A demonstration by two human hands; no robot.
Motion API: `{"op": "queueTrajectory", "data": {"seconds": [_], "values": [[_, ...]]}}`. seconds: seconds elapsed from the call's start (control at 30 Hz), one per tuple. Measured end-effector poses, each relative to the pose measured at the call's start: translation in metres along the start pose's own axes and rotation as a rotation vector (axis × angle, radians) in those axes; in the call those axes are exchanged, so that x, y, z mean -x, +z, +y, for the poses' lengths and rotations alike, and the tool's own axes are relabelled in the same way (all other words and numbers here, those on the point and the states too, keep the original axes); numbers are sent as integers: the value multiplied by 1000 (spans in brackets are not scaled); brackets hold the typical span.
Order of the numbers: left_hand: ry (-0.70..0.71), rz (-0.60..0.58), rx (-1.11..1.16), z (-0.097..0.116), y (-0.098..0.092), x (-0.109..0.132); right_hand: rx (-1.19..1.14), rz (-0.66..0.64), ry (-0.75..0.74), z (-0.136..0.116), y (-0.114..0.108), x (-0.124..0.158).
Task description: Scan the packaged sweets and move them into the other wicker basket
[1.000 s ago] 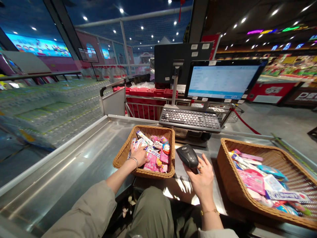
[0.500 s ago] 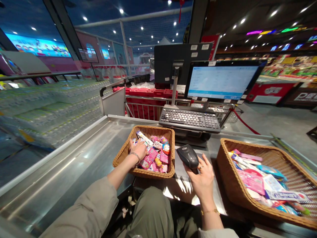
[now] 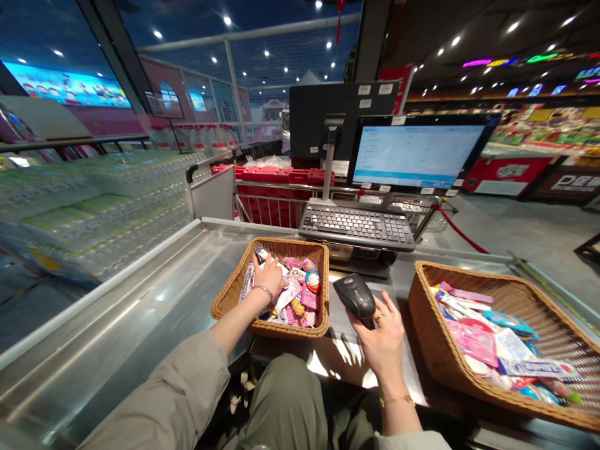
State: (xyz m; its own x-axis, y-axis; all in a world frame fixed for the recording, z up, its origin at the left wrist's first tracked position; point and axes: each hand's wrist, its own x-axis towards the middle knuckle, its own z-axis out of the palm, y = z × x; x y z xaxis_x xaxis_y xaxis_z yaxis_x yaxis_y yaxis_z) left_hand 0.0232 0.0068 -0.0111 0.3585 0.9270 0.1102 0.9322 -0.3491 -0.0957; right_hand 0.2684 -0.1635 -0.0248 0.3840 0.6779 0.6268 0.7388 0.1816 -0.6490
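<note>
1. The left hand (image 3: 269,275) lies palm down inside the near basket (image 3: 281,329), on a heap of sweet packets (image 3: 300,294). Its fingers curl over a pale packet, but I cannot tell whether the grip has closed on it.
2. The right hand (image 3: 387,331) holds a black scanner (image 3: 355,295) — grip clamped around the handle, with the head raised above the tabletop (image 3: 154,312), just beside the near basket's right rim.
3. A second basket (image 3: 420,322), also holding packets, sits to the right, apart from the first.
4. Both baskets rest on the steel tabletop.
5. Behind them stand a keyboard (image 3: 357,225) and a lit screen (image 3: 417,153) — the keyboard is just beyond the scanner.
</note>
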Motion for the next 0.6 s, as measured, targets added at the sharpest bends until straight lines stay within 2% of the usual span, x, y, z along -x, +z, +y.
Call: {"op": "queueTrajectory", "data": {"seconds": [0.17, 0.4, 0.6], "values": [[57, -73, -161, 13, -7, 18, -4, 8, 3, -1, 1, 0], [52, -251, -269, 16, 5, 21, -1, 15, -10, -1, 0, 2], [80, -235, -252, 18, 11, 20, 7, 28, -11, -1, -1, 1]]}}
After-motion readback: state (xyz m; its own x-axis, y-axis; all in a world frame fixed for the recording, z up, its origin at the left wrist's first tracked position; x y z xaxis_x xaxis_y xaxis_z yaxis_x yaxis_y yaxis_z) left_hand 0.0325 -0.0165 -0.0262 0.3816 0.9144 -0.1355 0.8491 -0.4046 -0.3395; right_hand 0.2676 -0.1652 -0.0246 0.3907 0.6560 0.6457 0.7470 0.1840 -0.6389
